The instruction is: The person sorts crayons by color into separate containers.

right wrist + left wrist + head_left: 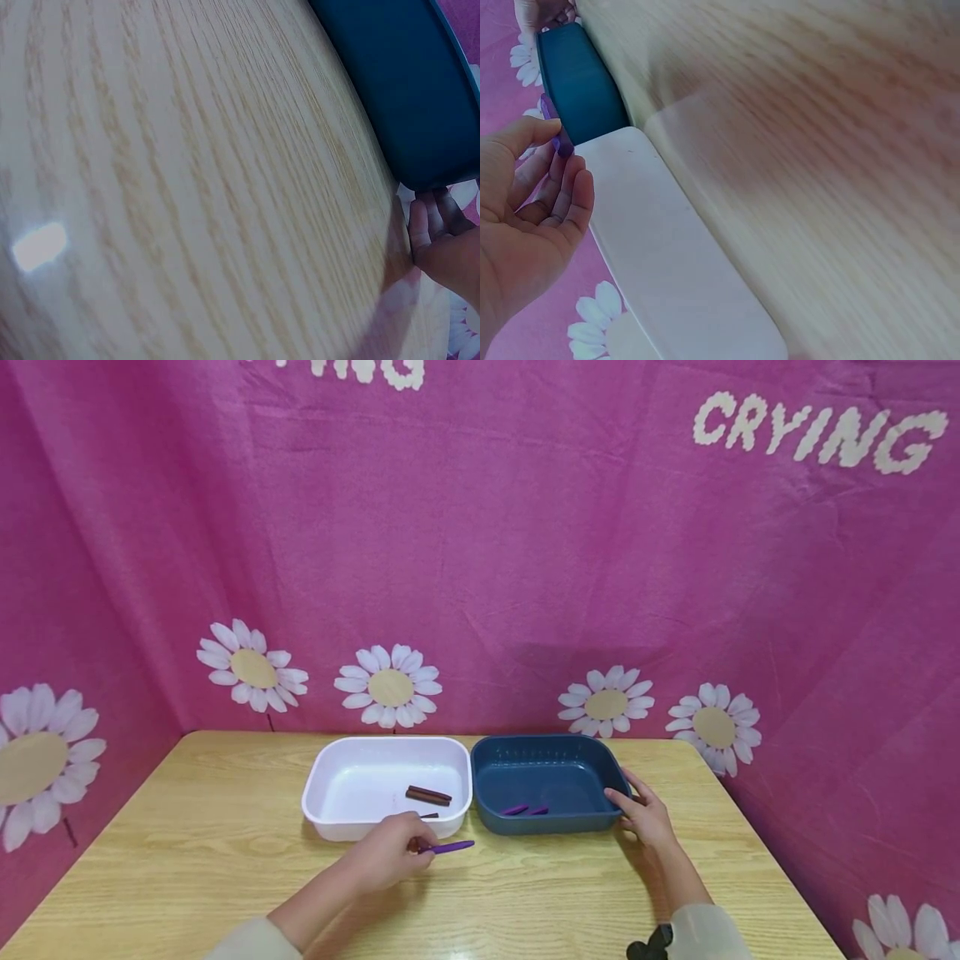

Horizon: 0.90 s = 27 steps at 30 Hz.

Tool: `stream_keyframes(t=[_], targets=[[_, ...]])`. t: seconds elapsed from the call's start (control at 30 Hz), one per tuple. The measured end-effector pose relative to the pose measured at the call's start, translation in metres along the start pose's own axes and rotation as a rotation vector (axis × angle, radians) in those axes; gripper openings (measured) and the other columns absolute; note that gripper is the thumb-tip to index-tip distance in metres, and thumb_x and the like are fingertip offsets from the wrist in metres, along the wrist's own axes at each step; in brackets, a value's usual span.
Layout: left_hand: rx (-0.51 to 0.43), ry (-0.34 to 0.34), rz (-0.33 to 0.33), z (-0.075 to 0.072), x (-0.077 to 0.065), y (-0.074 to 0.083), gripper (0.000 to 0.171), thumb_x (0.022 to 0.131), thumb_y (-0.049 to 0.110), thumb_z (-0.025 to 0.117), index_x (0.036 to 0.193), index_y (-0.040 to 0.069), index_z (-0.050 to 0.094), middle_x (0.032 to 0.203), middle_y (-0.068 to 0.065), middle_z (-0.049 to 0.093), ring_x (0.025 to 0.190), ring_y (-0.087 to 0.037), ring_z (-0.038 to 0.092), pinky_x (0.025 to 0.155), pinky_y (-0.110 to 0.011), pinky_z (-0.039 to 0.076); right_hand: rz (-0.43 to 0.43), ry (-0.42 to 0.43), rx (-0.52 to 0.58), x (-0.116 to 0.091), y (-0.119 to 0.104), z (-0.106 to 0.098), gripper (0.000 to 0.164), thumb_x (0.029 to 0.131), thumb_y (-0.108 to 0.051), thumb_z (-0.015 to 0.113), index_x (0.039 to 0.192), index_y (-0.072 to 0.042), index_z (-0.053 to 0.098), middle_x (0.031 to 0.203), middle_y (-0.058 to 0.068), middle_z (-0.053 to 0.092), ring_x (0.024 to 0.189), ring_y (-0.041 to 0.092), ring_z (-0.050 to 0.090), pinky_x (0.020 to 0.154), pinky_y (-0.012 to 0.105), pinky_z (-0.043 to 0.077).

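Note:
My left hand (390,850) pinches a purple crayon (452,847) between thumb and fingers, just in front of the white bin (337,827). In the left wrist view the purple crayon (564,141) stands out past the thumb, near where the two bins meet. Several brown crayons (428,796) lie in the white bin, one partly hidden by its front wall. Purple crayons (515,810) lie near the front of the dark blue bin (540,823). My right hand (647,814) grips that bin's right end, thumb over the rim and fingers against the outside.
Both bins stand side by side, touching, at the back of a wooden table (525,893). A pink curtain (487,568) with white daisies hangs behind and on both sides. A small black object (651,943) sits by the right sleeve.

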<state>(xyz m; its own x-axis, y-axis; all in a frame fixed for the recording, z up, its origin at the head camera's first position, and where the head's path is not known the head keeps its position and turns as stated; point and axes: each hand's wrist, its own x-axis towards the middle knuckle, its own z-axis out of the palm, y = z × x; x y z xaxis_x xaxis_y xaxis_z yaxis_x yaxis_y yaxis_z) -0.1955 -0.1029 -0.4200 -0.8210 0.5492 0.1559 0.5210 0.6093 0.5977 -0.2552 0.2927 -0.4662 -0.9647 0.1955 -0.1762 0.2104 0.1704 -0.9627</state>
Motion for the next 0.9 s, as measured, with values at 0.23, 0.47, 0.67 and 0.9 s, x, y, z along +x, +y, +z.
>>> stream_keyframes(t=[0.23, 0.47, 0.67, 0.9], targets=[[0.022, 0.004, 0.0, -0.001, 0.009, 0.007, 0.007, 0.079, 0.008, 0.067, 0.084, 0.007, 0.072, 0.072, 0.004, 0.055, 0.068, -0.004, 0.048, 0.062, -0.02, 0.042, 0.003, -0.002, -0.005, 0.0, 0.0, 0.0, 0.065, 0.091, -0.03, 0.059, 0.148, -0.018, 0.029, 0.142, 0.026, 0.037, 0.092, 0.01, 0.06, 0.073, 0.02, 0.051], [0.039, 0.01, 0.012, -0.005, 0.019, 0.013, 0.008, 0.08, 0.008, 0.067, 0.085, 0.006, 0.072, 0.073, 0.004, 0.058, 0.068, -0.005, 0.049, 0.063, -0.02, 0.043, 0.002, 0.0, -0.02, -0.001, -0.001, 0.0, 0.065, 0.091, -0.031, 0.059, 0.147, -0.018, 0.029, 0.143, 0.026, 0.036, 0.099, 0.015, 0.059, 0.074, 0.019, 0.051], [0.044, 0.038, 0.052, -0.005, 0.028, 0.018, 0.006, 0.079, 0.007, 0.068, 0.083, 0.004, 0.072, 0.073, 0.002, 0.059, 0.068, -0.004, 0.049, 0.062, -0.019, 0.042, -0.011, 0.011, -0.02, -0.001, 0.0, 0.001, 0.065, 0.091, -0.03, 0.06, 0.147, -0.017, 0.03, 0.14, 0.025, 0.038, 0.097, 0.014, 0.059, 0.072, 0.019, 0.05], [0.051, 0.051, 0.037, -0.005, 0.037, 0.024, 0.007, 0.079, 0.007, 0.068, 0.084, 0.006, 0.072, 0.072, 0.002, 0.058, 0.066, -0.007, 0.049, 0.06, -0.019, 0.041, -0.009, 0.013, -0.024, 0.0, 0.001, 0.001, 0.065, 0.091, -0.031, 0.06, 0.147, -0.019, 0.031, 0.139, 0.023, 0.04, 0.097, 0.015, 0.059, 0.073, 0.019, 0.05]])
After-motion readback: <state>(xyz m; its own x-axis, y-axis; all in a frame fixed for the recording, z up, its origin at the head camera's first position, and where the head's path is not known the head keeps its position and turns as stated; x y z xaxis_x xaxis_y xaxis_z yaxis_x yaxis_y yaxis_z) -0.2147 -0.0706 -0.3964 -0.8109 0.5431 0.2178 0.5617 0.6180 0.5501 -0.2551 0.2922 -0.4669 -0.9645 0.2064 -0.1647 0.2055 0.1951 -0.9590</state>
